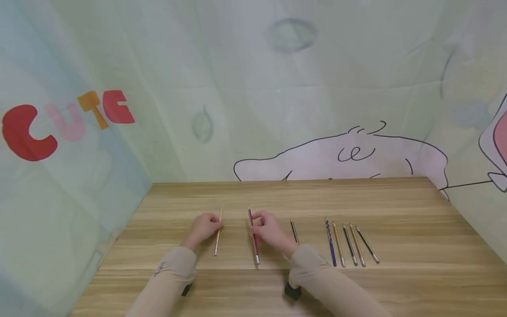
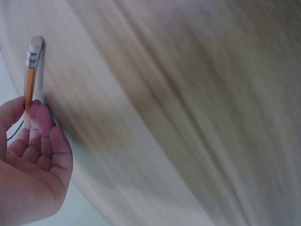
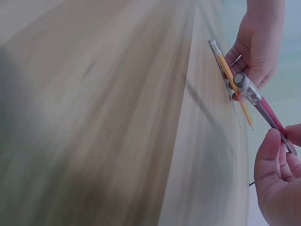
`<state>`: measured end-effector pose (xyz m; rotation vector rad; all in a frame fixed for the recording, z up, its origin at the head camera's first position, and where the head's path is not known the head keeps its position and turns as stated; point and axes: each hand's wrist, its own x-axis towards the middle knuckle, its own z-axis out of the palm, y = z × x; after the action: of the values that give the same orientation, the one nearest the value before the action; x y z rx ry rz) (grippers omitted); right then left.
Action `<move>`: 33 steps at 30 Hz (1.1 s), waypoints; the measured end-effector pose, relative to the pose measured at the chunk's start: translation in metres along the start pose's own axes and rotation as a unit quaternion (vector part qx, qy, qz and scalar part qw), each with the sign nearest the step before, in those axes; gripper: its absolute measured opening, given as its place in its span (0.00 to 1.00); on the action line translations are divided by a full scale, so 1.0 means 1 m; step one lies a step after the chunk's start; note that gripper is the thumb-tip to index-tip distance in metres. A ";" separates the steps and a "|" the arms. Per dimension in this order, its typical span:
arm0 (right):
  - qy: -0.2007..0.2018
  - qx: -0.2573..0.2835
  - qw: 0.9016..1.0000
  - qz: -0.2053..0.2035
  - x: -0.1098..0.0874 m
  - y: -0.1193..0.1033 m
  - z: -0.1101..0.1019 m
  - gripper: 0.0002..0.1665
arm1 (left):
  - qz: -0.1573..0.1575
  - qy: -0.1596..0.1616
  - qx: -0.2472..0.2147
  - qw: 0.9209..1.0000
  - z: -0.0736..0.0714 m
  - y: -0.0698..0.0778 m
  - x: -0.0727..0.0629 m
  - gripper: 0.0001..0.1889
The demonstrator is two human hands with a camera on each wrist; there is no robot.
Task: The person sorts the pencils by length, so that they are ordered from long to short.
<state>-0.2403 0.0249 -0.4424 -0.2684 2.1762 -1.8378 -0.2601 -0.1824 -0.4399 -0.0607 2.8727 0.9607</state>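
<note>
Looks like pencil-placing in progress: left hand [image 1: 203, 229] pinches the yellow pencil [image 1: 217, 242] at their eleven o'clock, right hand [image 1: 271, 229] pinches the red pencil [image 1: 255, 245] at twelve, so next move prob needs a gentle set-down.

At the wooden desk [image 1: 190, 193], the left hand [image 1: 206, 228] pinches a yellow pencil [image 1: 217, 241] and the right hand [image 1: 270, 228] a red pencil [image 1: 255, 247], with a dark pencil [image 1: 295, 231] partly hidden by the right sleeve [image 1: 317, 270] and five more pencils [image 1: 350, 245] lying farther right.
</note>
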 end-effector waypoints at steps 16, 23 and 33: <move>0.031 0.042 0.998 0.023 0.016 0.001 0.033 0.20 | -0.005 -0.015 0.017 1.000 -0.004 -0.002 -0.002 0.09; 0.053 0.069 0.995 0.041 0.020 0.005 0.042 0.19 | -0.011 -0.018 0.027 0.999 -0.004 -0.002 -0.004 0.10; 0.081 0.068 0.992 0.063 0.025 0.011 0.054 0.17 | -0.013 -0.015 0.029 0.999 -0.003 -0.001 -0.006 0.11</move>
<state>-0.2453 -0.0315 -0.4638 0.0486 2.1027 -1.9858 -0.2545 -0.1854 -0.4377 -0.0786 2.8639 0.8645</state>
